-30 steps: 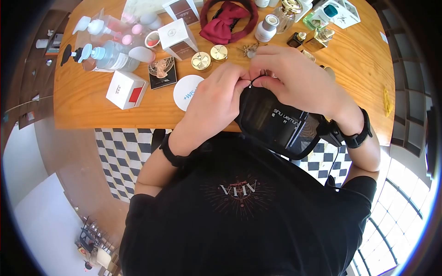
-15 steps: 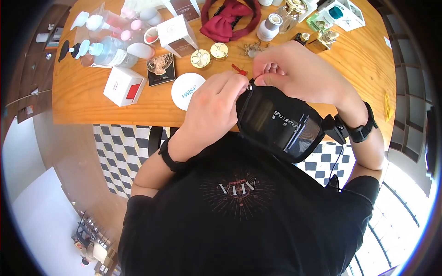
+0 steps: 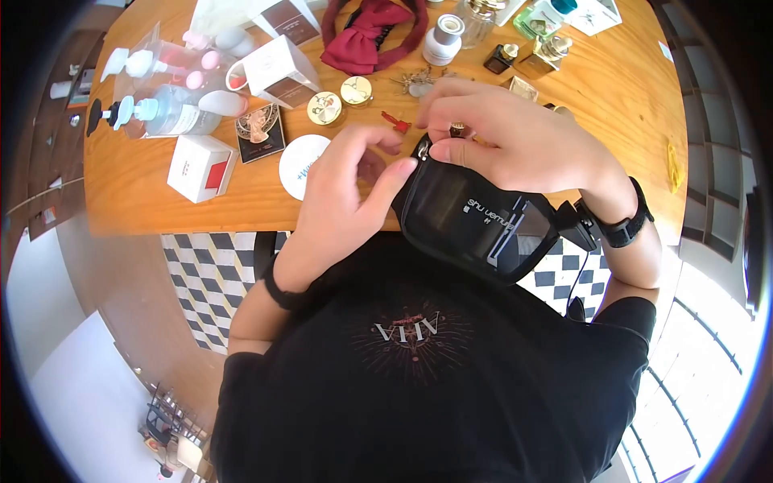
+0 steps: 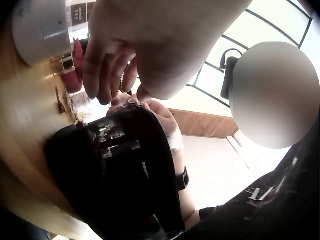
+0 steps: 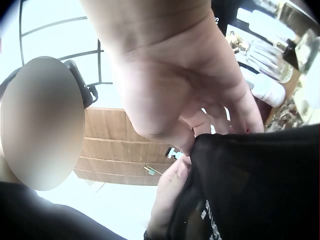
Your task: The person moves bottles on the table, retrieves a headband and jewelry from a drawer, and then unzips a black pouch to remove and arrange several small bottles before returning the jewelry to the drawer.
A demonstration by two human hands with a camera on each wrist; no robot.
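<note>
A black cosmetic bag [image 3: 459, 213] with a clear window, white lettering and a zipped edge stands tilted between the table edge and the black shirt. My right hand [image 3: 515, 141] pinches its upper corner between thumb and curled fingers, right beside the metal zip pull [image 3: 423, 150]. My left hand [image 3: 346, 197] is at the bag's left side, thumb tip close to the zipped edge and fingers parted from the thumb, holding nothing. In the left wrist view the fingers of that hand [image 4: 145, 55] hang loosely above the bag [image 4: 125, 175]. The bag's inside is hidden.
Left on the wooden table [image 3: 129, 193] are pump bottles [image 3: 173, 117], a white box [image 3: 201, 167], a compact [image 3: 260, 133] and a white round lid [image 3: 302, 167]. Beyond the hands lie two gold-lidded jars [image 3: 324, 108], a red clip [image 3: 395, 121], a burgundy bow headband [image 3: 366, 36] and several bottles [image 3: 444, 40].
My left hand has let go near the zip corner and drawn slightly left, its thumb and fingers parting. My right hand stays at the bag's corner. The head view has shifted a little.
</note>
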